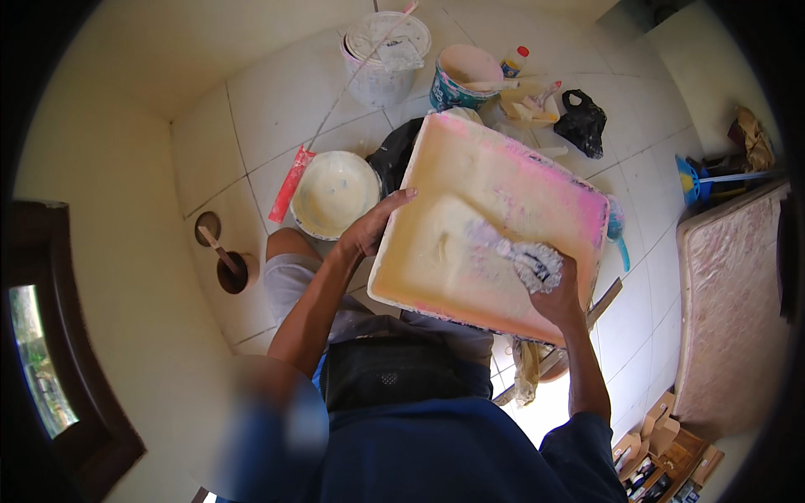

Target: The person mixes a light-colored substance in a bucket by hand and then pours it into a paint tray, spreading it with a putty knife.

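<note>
A large rectangular paint tray (470,176), crusted with cream, orange and pink paint, is tilted over my lap. My left hand (375,223) grips its left rim, thumb over the edge and fingers hidden underneath. Inside the tray, my right hand (558,289) is closed around a crumpled rag (537,267), white and dark, smeared with paint. The rag touches the tray's inner surface near its right half. A paler cream patch spreads across the middle of the tray, to the left of the rag.
Beyond the tray stand a white bucket (381,84), a teal paint bucket (457,71), a bottle with a red cap (515,62) and a black plastic bag (581,124). A round cream basin (335,201) and a red scraper (292,184) sit left. A mattress (729,310) leans at right.
</note>
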`<state>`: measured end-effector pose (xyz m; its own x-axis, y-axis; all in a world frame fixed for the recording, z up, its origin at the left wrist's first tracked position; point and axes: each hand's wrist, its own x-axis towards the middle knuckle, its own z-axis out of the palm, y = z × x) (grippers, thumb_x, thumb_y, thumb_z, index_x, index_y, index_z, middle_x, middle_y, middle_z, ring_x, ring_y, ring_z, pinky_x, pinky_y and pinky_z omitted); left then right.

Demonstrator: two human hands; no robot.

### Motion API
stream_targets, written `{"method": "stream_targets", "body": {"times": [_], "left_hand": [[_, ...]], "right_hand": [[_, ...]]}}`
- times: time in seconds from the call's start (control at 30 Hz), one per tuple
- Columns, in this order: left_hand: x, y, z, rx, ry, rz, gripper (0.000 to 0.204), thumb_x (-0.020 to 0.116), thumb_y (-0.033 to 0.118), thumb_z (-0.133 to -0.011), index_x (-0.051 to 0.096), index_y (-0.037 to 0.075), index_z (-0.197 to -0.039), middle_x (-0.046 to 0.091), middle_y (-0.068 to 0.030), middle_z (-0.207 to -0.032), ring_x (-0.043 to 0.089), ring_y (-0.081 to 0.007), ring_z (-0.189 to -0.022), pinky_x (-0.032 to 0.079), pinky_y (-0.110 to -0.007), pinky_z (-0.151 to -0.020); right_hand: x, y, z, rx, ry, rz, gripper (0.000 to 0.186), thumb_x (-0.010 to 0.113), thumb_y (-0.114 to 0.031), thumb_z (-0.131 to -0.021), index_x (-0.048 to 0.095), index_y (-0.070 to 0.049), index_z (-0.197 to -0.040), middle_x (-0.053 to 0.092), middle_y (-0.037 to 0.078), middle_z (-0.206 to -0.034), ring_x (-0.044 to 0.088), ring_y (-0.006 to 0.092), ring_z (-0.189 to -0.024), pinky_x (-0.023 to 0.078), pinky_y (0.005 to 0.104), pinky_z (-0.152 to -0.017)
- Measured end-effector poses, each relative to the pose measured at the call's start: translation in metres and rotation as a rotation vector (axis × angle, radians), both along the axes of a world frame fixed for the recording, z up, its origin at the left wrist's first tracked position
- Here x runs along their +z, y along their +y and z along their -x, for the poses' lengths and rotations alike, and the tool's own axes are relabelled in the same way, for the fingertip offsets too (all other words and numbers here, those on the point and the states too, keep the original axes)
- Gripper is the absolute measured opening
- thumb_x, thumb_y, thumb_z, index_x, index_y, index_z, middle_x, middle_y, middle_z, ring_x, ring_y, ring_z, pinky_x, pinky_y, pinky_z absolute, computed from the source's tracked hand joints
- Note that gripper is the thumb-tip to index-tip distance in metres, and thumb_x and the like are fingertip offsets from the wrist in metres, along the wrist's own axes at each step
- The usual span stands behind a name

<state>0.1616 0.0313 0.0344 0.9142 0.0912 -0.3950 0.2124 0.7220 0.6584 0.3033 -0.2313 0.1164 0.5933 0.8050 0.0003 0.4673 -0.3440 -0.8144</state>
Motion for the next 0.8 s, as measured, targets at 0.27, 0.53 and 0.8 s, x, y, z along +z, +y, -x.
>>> {"method": "stream_targets", "body": {"times": [0.27, 0.53, 0.8], "left_hand": [[0.001, 0.000, 0.002, -0.016, 0.005, -0.009, 0.063, 0.056, 0.048, -0.079, 0.043, 0.003, -0.122, 0.054, -0.0112, -0.108, 0.056, -0.0179, -0.093, 0.048, -0.032, -0.079], [-0.013, 0.004, 0.003, -0.075, -0.023, 0.008, 0.063, 0.057, 0.046, -0.078, 0.043, 0.003, -0.123, 0.054, -0.0124, -0.110, 0.055, -0.0198, -0.097, 0.047, -0.033, -0.081], [-0.001, 0.001, 0.001, -0.041, 0.034, 0.044, 0.063, 0.058, 0.045, -0.077, 0.044, 0.002, -0.122, 0.056, -0.0134, -0.107, 0.057, -0.0210, -0.093, 0.048, -0.034, -0.081]], "right_hand": [[0.004, 0.011, -0.022, -0.024, -0.104, 0.036, 0.033, 0.065, 0.002, -0.065, 0.059, -0.001, -0.097, 0.063, 0.013, -0.088, 0.061, 0.0261, -0.082, 0.046, 0.0308, -0.074], [0.035, 0.040, -0.017, 0.040, -0.149, 0.075, 0.029, 0.069, -0.003, -0.071, 0.058, 0.000, -0.097, 0.062, 0.010, -0.087, 0.060, 0.0187, -0.081, 0.048, 0.0298, -0.075], [0.018, 0.047, -0.034, -0.042, 0.136, 0.050, 0.039, 0.075, -0.010, -0.068, 0.055, -0.001, -0.101, 0.060, 0.010, -0.093, 0.058, 0.0215, -0.086, 0.047, 0.0321, -0.078]]}}
